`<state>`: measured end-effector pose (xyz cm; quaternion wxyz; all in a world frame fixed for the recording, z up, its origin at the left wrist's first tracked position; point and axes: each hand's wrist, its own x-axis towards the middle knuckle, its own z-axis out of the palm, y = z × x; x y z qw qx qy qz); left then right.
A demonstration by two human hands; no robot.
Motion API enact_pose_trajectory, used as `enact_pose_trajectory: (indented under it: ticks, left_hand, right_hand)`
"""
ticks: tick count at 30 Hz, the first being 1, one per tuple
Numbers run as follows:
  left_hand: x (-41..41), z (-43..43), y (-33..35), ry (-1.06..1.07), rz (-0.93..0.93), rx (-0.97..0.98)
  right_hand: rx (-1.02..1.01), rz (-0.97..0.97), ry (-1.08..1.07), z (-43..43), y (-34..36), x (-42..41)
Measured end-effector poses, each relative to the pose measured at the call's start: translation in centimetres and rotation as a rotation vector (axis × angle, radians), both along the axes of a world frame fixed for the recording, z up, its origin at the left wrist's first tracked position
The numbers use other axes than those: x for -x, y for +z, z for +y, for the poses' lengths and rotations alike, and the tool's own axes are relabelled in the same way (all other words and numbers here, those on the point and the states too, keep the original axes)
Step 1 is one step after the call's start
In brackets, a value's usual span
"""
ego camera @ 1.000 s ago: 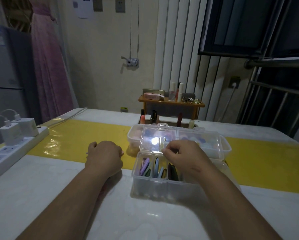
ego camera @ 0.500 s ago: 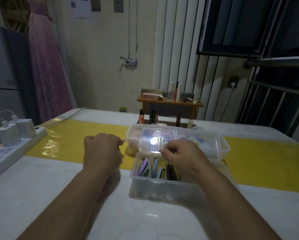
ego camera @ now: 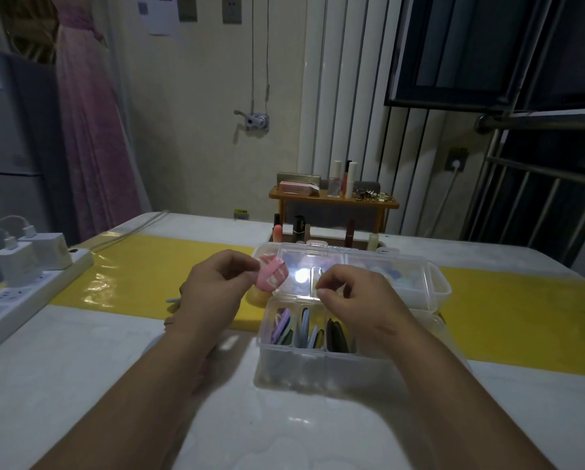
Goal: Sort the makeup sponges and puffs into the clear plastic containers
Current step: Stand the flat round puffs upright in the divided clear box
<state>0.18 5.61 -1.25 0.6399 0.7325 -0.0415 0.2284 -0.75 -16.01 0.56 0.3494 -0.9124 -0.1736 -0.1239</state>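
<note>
Several flat puffs (ego camera: pixel 284 329) already filed on edge in the near clear container (ego camera: pixel 318 364) on the desk (ego camera: pixel 80 368) (purple, green, blue, dark). Just above, right hand (ego camera: pixel 358 300), fingers curled and apparently pinching the front edge of the raised clear lid (ego camera: pixel 362 276). Beside it, left hand (ego camera: pixel 213 293), fingers clamped on a pink puff (ego camera: pixel 272 274): soft, round, white-patterned, ribbon-strapped, held in the air left of the lid, not yet sorted. Behind, second container (ego camera: pixel 438 290), contents blurred. Judged well along, with at least this puff left.
</note>
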Motion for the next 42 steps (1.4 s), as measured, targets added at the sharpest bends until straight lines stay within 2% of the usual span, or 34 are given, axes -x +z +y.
enact_pose_trajectory:
  ticks: [8,10,13,19,27,37,42]
  left_hand:
    - [0.5,-1.3,0.2,-0.190,0.016,0.025]
    - [0.5,-1.3,0.1,-0.238,0.028,0.014]
    - [0.7,-1.4,0.1,-0.304,0.045,0.010]
    - [0.8,-1.3,-0.2,-0.194,0.105,-0.098]
    - [0.7,-1.5,-0.3,-0.145,0.171,-0.202]
    - [0.3,-1.4,-0.5,-0.134,0.152,-0.221]
    - [0.2,-1.5,-0.9,-0.068,0.124,-0.334]
  right_hand:
    - [-0.131,0.044,0.120,0.2,0.4,0.4]
    - [-0.137,0.014,0.113,0.1,0.3,0.4]
    - [-0.251,-0.053,0.082,-0.1,0.5,0.4]
    - [-0.390,-0.114,0.016,-0.6,0.7,0.5]
    - [-0.185,-0.067,-0.054,-0.9,0.2,0.1]
    - [0.081,0.091,-0.101,-0.4,0.7,0.3]
    - [0.241,0.142,-0.112,-0.5,1.2,0.5]
